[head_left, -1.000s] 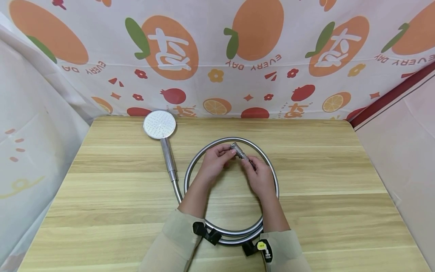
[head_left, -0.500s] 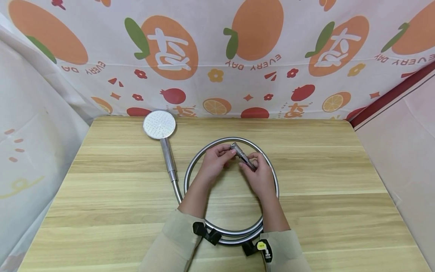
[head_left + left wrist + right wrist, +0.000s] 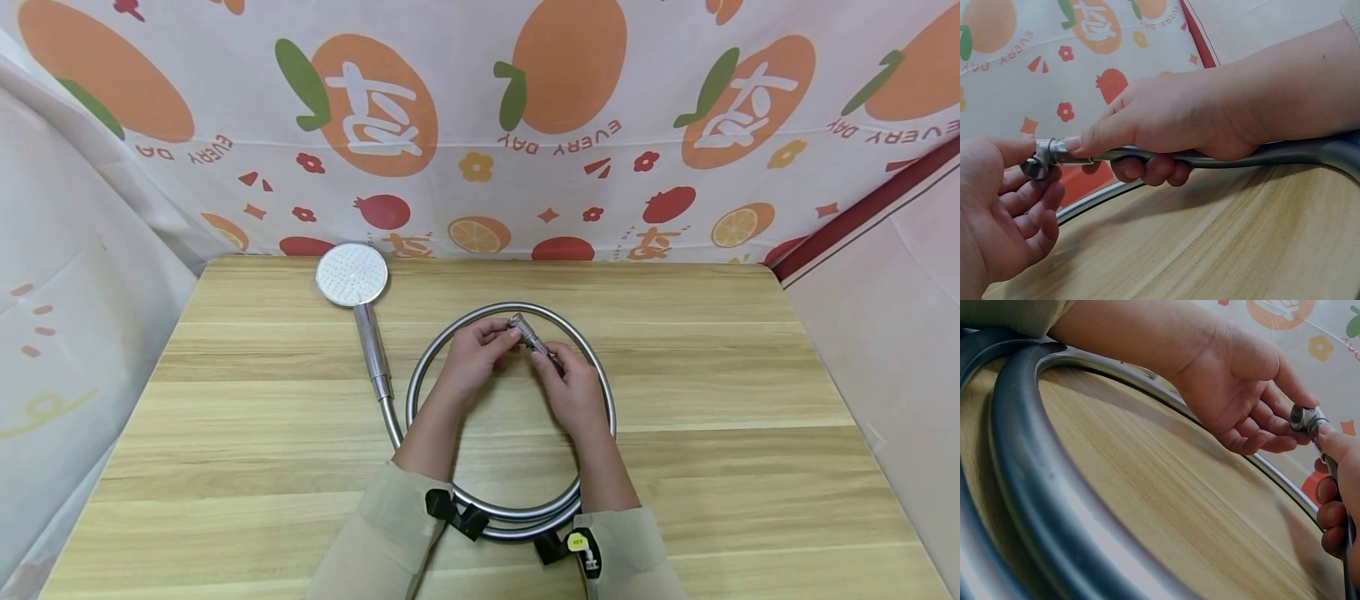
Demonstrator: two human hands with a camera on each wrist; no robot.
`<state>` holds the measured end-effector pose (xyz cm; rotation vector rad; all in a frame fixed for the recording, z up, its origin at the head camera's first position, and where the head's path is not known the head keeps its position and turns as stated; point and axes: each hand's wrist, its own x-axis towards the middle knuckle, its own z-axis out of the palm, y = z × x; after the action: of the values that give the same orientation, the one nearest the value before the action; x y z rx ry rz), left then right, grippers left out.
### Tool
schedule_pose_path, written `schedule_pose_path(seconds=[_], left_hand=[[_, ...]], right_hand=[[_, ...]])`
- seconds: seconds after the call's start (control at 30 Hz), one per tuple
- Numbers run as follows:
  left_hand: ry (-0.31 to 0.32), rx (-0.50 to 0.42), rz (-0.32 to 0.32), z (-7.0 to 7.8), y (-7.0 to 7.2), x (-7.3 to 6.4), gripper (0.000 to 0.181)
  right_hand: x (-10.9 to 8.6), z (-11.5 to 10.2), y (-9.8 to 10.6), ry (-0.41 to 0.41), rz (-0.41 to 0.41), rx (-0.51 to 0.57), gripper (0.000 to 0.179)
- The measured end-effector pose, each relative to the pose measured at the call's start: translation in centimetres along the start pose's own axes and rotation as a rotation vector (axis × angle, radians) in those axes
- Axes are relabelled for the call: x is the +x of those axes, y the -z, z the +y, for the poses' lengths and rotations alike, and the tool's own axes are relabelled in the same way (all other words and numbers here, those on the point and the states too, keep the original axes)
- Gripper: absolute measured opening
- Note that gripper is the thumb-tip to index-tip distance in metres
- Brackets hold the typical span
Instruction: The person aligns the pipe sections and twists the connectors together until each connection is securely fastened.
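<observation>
My left hand (image 3: 471, 357) pinches a small chrome elbow fitting (image 3: 1036, 164) between thumb and fingers; its threaded opening (image 3: 1297, 417) faces out. The fitting sits at the end of a metal shower hose (image 3: 414, 392). My right hand (image 3: 573, 392) grips the hose end, thumb and fingertips at the metal collar (image 3: 1072, 152) right behind the fitting. In the left wrist view the right hand's other fingers curl under the hose. The hose lies in loops below both forearms. Its other end joins the handle of a round shower head (image 3: 352, 275) at the back left.
The wooden table (image 3: 750, 400) carries the coiled hose and shower head. A fruit-printed cloth (image 3: 480, 150) hangs along the back edge, and a white cloth (image 3: 82, 317) hangs at the left. A pale panel with a red edge (image 3: 862, 212) stands at the right.
My right thumb and fingers loosened from the collar half a second ago, and now they are back around it. The left hand, hose loops and shower head stay in place.
</observation>
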<state>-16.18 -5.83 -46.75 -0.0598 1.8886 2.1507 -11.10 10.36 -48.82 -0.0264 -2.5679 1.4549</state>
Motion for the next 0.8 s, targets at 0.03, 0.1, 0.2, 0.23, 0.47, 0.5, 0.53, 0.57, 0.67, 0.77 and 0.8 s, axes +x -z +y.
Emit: schedule_pose_path(seconds=[0.03,0.1,0.2,0.23,0.47,0.5,0.53,0.57,0.67,0.77,0.8], left_hand=[[0.001,0.000,0.000,0.01,-0.01,-0.01,0.025],[0.001,0.002,0.001,0.02,-0.02,-0.03,0.024],[0.001,0.002,0.002,0.09,-0.08,-0.09,0.024],[0.002,0.001,0.003,0.07,-0.08,-0.07,0.024],[-0.003,0.007,0.003,0.02,-0.06,-0.10,0.022],[-0.006,0.010,0.003,0.01,-0.06,-0.09,0.023],[-0.007,0.011,0.003,0.01,-0.05,-0.09,0.023],[-0.009,0.013,0.002,0.01,-0.05,-0.09,0.023],[-0.008,0.015,0.001,0.03,-0.03,-0.09,0.022],[-0.004,0.019,0.001,0.04,0.02,-0.06,0.022],[-0.003,0.018,0.000,0.03,0.03,-0.05,0.022]], right_hand=[[-0.02,-0.01,0.01,-0.004,0.002,0.000,0.037],[-0.07,-0.02,0.02,-0.002,0.015,0.008,0.036],[-0.14,-0.04,0.05,0.014,0.042,0.025,0.031],[-0.16,-0.06,0.06,0.019,0.049,0.030,0.029],[-0.18,-0.23,0.08,0.002,0.052,0.027,0.027],[-0.18,-0.28,0.10,-0.003,0.048,0.024,0.029],[-0.17,-0.30,0.11,-0.008,0.044,0.020,0.030],[-0.15,-0.34,0.12,-0.010,0.038,0.020,0.031],[-0.10,-0.38,0.16,-0.019,0.028,0.032,0.032],[-0.09,-0.37,0.16,-0.025,0.025,0.051,0.029],[-0.08,-0.35,0.16,-0.026,0.027,0.051,0.028]])
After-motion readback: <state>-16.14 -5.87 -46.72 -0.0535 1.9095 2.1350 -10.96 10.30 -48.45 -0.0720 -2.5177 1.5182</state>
